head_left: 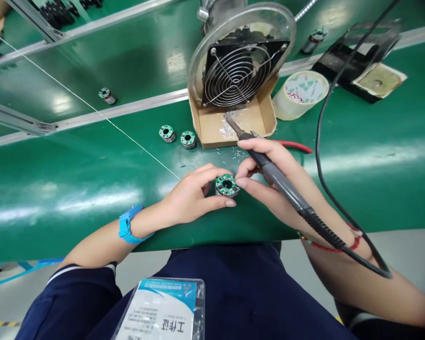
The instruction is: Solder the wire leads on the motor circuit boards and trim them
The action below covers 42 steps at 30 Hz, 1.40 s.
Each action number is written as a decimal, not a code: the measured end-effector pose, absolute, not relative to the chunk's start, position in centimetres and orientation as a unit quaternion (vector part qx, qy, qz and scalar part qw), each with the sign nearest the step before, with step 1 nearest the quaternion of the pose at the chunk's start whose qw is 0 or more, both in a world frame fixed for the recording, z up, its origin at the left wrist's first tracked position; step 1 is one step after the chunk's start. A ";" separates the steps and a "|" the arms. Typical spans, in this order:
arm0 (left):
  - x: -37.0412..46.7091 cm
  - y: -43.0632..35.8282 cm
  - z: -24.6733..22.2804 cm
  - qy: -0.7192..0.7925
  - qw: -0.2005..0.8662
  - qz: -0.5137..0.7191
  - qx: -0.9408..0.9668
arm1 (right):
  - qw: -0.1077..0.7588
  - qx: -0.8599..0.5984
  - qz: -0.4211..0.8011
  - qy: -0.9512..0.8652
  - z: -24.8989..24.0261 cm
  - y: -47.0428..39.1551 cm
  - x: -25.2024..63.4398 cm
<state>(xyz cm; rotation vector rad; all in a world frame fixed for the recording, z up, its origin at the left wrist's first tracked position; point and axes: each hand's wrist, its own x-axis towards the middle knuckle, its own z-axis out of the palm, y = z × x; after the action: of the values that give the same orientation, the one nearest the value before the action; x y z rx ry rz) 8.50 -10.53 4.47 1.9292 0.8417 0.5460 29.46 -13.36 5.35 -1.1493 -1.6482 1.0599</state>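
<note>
Between the thumb and fingers of my left hand sits a small round motor stator, topped by a ring-shaped green circuit board with a dark centre hole. My right hand holds a soldering iron across the palm, its tip pointing up and away toward the cardboard tray. The thumb and a finger of that same hand pinch at the right edge of the board; whatever is between them is too small to make out. Two similar stators, a left one and a right one, stand beyond my left hand.
A fan in a clear round hood stands behind a cardboard tray of wire clippings. Right of it are a tape roll, a red handle and a black stand. The iron's cable loops over my right forearm.
</note>
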 end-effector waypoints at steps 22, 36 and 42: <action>9.7 -10.2 3.4 0.370 0.385 0.199 0.822 | 0.427 -0.482 0.276 -0.713 2.9 -13.4 28.7; 9.6 -9.1 0.1 0.385 0.655 0.278 0.588 | 0.338 -0.505 0.205 -0.767 0.5 -13.0 27.4; 9.6 -9.3 1.5 0.348 0.637 0.288 0.625 | 0.436 -0.457 0.221 -0.743 0.5 -13.3 26.8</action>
<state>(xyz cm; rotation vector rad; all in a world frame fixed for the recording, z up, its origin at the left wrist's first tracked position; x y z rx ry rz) 9.61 -9.32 1.49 1.4276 0.7942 0.6570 26.82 -13.25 0.48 -1.1377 -1.8477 0.5504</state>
